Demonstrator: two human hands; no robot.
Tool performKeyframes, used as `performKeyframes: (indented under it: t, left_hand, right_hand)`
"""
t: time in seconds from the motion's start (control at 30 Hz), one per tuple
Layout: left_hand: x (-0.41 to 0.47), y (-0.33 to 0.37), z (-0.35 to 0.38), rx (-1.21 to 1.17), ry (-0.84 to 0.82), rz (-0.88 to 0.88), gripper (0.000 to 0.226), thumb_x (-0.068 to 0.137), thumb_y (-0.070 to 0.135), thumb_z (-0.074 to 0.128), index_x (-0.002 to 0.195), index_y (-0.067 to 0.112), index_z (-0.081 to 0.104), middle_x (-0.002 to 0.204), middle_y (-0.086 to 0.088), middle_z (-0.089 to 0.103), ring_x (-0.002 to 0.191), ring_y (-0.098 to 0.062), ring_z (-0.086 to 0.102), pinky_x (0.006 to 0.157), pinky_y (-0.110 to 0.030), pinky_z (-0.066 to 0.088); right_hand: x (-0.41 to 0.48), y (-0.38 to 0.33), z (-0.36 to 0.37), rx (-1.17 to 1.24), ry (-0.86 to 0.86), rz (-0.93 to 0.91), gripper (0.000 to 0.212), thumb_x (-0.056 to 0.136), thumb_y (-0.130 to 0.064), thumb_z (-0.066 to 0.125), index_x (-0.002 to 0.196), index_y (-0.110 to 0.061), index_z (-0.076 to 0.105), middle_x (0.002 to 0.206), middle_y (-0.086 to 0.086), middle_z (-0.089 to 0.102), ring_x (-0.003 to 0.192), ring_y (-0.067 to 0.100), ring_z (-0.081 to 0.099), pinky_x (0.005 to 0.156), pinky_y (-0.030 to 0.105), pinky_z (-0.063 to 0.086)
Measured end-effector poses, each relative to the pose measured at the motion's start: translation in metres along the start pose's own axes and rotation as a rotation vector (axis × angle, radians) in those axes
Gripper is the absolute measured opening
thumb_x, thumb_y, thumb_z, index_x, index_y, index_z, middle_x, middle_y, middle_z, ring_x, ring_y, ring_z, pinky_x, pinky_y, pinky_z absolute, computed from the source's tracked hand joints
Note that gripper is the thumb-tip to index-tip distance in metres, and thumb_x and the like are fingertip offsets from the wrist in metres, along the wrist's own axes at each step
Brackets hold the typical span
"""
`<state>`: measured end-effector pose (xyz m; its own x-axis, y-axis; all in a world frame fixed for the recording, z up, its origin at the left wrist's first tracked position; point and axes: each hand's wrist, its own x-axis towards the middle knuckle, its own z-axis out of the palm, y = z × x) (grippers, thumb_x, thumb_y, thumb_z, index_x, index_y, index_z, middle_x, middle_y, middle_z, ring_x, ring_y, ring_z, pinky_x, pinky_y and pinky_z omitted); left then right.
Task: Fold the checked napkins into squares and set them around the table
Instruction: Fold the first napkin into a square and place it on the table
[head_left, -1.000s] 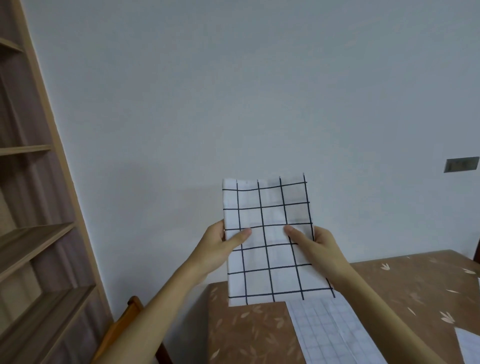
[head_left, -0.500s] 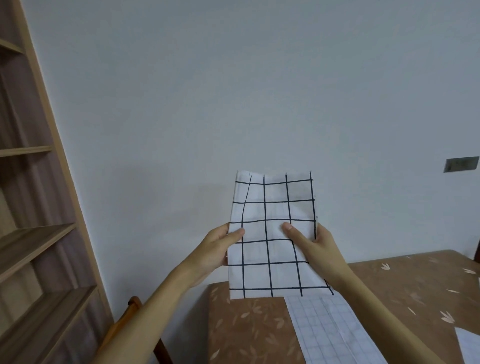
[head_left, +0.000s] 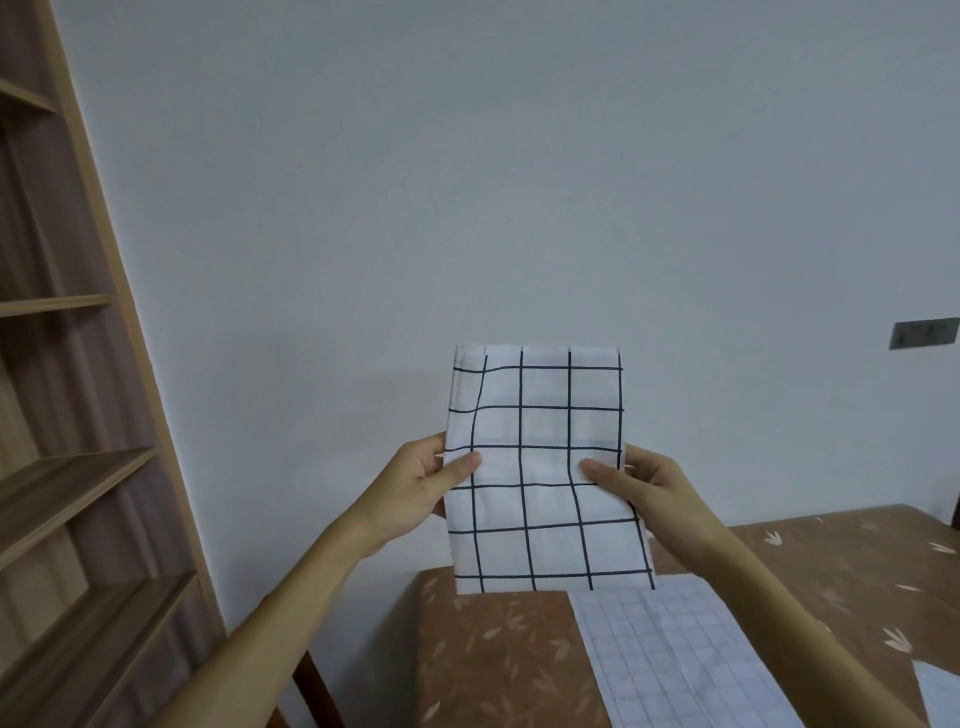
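A folded checked napkin (head_left: 540, 467), white with dark grid lines, hangs upright in the air above the table's far corner, taller than it is wide. The left hand (head_left: 415, 491) pinches its edge at 9 o'clock, thumb on the front face; the right hand (head_left: 649, 491) clamps the edge at 3 o'clock likewise. At 5 o'clock below it, a paler checked cloth (head_left: 670, 660) lies flat on the brown leaf-patterned table (head_left: 498, 660). A wooden shelf unit (head_left: 67, 467) stands at 9 o'clock.
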<state>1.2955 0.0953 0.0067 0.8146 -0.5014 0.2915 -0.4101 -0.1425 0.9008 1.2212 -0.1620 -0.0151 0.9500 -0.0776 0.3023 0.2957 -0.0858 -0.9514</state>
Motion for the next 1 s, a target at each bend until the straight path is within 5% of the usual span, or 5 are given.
performKeyframes:
  t: [0.23,0.5,0.73,0.87,1.0]
  left_hand:
    - [-0.001,-0.005,-0.02,-0.102,0.036,-0.011,0.024,0.092,0.008,0.068,0.116,0.004,0.065,0.094,-0.029,0.072,0.074,-0.036,0.066,0.066,-0.039,0.06]
    - [-0.009,-0.006,-0.023,-0.137,0.054,-0.001,0.034,0.096,-0.005,0.046,0.084,0.004,0.077,0.093,-0.024,0.072,0.081,-0.033,0.068,0.072,-0.035,0.058]
    - [-0.014,-0.008,-0.02,-0.025,0.073,0.014,0.012,0.082,0.011,0.079,0.092,0.009,0.071,0.094,-0.009,0.073,0.077,-0.026,0.069,0.065,-0.032,0.059]
    - [-0.015,-0.012,-0.019,0.161,-0.111,-0.04,0.048,0.074,0.034,0.086,0.117,0.035,0.065,0.098,-0.008,0.074,0.08,-0.018,0.07,0.076,-0.026,0.052]
    - [-0.02,-0.015,0.0,0.159,-0.279,-0.013,0.017,0.083,0.023,0.081,0.098,0.017,0.074,0.09,-0.002,0.078,0.084,-0.018,0.075,0.081,-0.032,0.058]
  right_hand:
    - [0.0,0.0,-0.007,0.058,0.083,-0.043,0.02,0.095,-0.008,0.06,0.101,-0.015,0.078,0.103,-0.001,0.079,0.102,0.012,0.072,0.085,0.02,0.054]
    - [-0.004,-0.007,-0.004,0.118,0.017,0.051,0.048,0.097,-0.007,0.034,0.071,-0.013,0.074,0.093,0.004,0.072,0.074,0.021,0.066,0.057,0.028,0.054]
    - [-0.01,-0.01,0.003,-0.069,0.018,-0.062,0.006,0.086,-0.011,0.075,0.091,-0.014,0.077,0.097,0.006,0.075,0.079,0.022,0.069,0.07,0.024,0.057]
    - [-0.013,-0.012,0.016,-0.142,-0.014,-0.096,0.038,0.081,-0.011,0.08,0.111,-0.033,0.073,0.097,0.024,0.067,0.084,0.025,0.068,0.079,0.033,0.058]
    - [-0.014,-0.014,0.035,-0.231,-0.081,-0.129,0.054,0.081,-0.015,0.081,0.125,-0.041,0.061,0.089,0.024,0.068,0.083,0.034,0.068,0.081,0.042,0.057]
